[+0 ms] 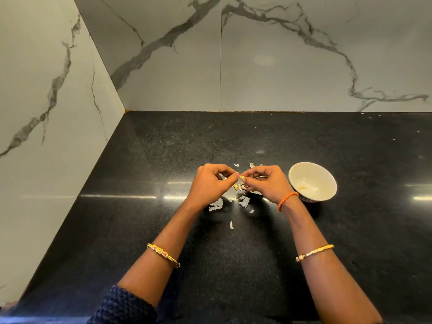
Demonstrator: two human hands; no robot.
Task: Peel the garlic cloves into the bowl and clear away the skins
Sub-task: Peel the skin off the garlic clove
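Hands meet over the black tabletop (163, 230), just left of the bowl (323, 169). The left hand (211, 181) and the right hand (266, 183) both have their fingers curled in, and thumb and fingertips of each pinch the same small clove (242, 177) between them. The clove is pale yellow and sits at the point where the two hands touch, held above the tabletop; little of it shows past the fingertips. Whether any skin clings to it cannot be told.

The bowl is white inside, with a dark patterned outside, and stands upright on the tabletop close beside the right wrist. One peeled clove (303, 187) lies at its bottom, toward its left side.

Skins (216, 205) lie scattered on the tabletop left of the bowl, mostly beneath and just in front of the hands. A few more scraps lie behind the hands, and one single scrap (231, 225) lies apart, nearer the person, between the forearms.

An orange band (287, 200) circles the right wrist, touching the bowl's edge in the view. A gold bangle (314, 252) sits farther up that forearm, and another bangle (163, 253) on the left forearm. A dark knitted sleeve (124, 305) covers the left elbow. Marble walls (280, 66) stand behind the bowl and far to its left.
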